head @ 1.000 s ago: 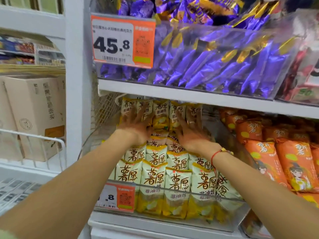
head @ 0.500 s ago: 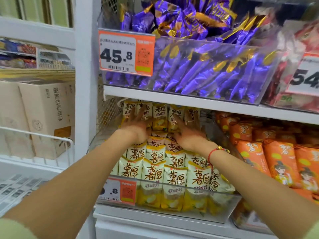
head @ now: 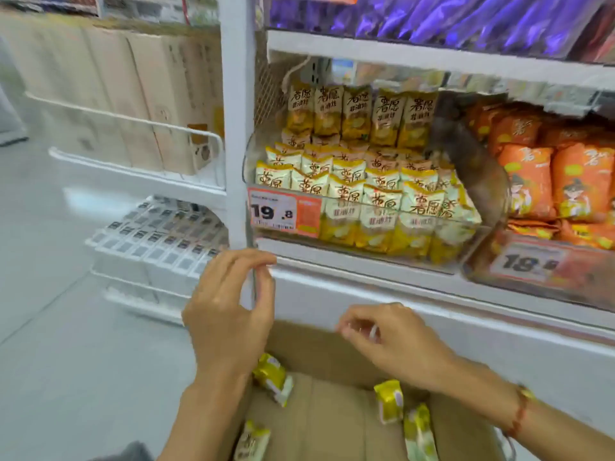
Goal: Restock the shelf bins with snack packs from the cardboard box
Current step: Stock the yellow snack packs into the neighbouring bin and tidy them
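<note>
While sitting stacked behind a white rail at far left, tall pale cartons (head: 143,94) lining the neighbouring shelf, above a lower tray of small white boxes with dark labels (head: 159,241). Moving rightward, past the white upright post (head: 237,128), yellow-and-white snack packs (head: 349,181) filling the clear shelf bin (head: 479,161), lying in overlapping rows at the front and standing upright in a row at the back, an orange price tag (head: 285,212) reading 19.8 clipped to the bin's front left corner. Hovering below that bin, in front of the shelf edge, the left hand (head: 229,314), holding nothing, fingers loosely curled with thumb and forefinger nearly touching. Hanging just to its right and a little lower, the right hand (head: 392,341), also empty as far as can be seen, fingers loosely bent, blurred at the tips, a red bracelet (head: 519,414) circling its wrist. Keeping apart from each other, both hands floating over the open cardboard box (head: 319,347) at bottom centre, with a few loose packs (head: 273,377) of the same yellow-and-white kind lying scattered on its floor. Further right, orange snack bags (head: 559,174) crowding the next bin beside the yellow one, another price tag (head: 525,262) showing 18 at its front. Running along the top, purple wrappers (head: 466,18) packing the upper shelf.
</note>
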A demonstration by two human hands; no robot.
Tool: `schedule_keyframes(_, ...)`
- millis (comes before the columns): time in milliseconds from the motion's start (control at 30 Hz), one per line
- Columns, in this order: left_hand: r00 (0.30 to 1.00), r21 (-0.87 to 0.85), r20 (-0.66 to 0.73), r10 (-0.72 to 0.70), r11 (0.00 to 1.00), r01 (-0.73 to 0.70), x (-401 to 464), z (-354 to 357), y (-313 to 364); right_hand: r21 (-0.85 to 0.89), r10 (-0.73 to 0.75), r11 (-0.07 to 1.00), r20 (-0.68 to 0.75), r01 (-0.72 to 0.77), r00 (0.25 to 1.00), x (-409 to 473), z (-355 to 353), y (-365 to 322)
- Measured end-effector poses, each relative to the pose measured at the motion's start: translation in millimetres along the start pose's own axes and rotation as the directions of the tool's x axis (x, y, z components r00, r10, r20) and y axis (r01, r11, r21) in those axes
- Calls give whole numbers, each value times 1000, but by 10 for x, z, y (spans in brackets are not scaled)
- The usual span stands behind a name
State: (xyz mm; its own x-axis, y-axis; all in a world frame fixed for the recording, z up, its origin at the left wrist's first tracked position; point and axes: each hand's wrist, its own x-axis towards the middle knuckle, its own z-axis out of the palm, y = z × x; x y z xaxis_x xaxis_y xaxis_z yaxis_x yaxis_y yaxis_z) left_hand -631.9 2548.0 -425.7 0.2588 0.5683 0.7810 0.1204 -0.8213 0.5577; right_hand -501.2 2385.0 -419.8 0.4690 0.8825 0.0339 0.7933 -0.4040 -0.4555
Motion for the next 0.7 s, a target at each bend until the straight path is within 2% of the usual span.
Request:
schedule_keyframes(67,977,75,57,-205,977,201,-312,-84,-278,-39,42,999,221,-34,974,-11,514,71)
schedule_keyframes(133,894,233,201,-401,906,354,-669,-121,-640,-123,118,989,356,-79,927,32,1065,181)
schedule_keyframes(233,668,450,384,-637,761,467,-1170,-204,-1090,-157,212,974,395,-162,894,108,1771,275)
schedule_keyframes(300,524,479,432,-734,680,556,-1368,-232,-1214,-95,274,961,404,-258,873,173,2155,283)
schedule_keyframes(333,481,461,453,-751,659,594,-1403,-228,-1232,-57,312,947,401,-316,861,220,2309,282)
schedule_keyframes(367,465,445,482,-742,665,600,-1406,-216,-1235,-35,354,929,380,-369,855,286,2436,280)
schedule_keyframes(467,508,438,551,-662,748,499,-1378,-169,-1188,13,436,888,292,-459,851,539,2730,332)
schedule_keyframes(600,512,485,538,-670,743,462,-1414,-123,-1220,52,503,841,286,-538,815,813,3057,409)
schedule_keyframes(700,503,493,535,-678,735,466,-1408,-118,-1218,-34,516,854,188,-520,836,831,3170,451)
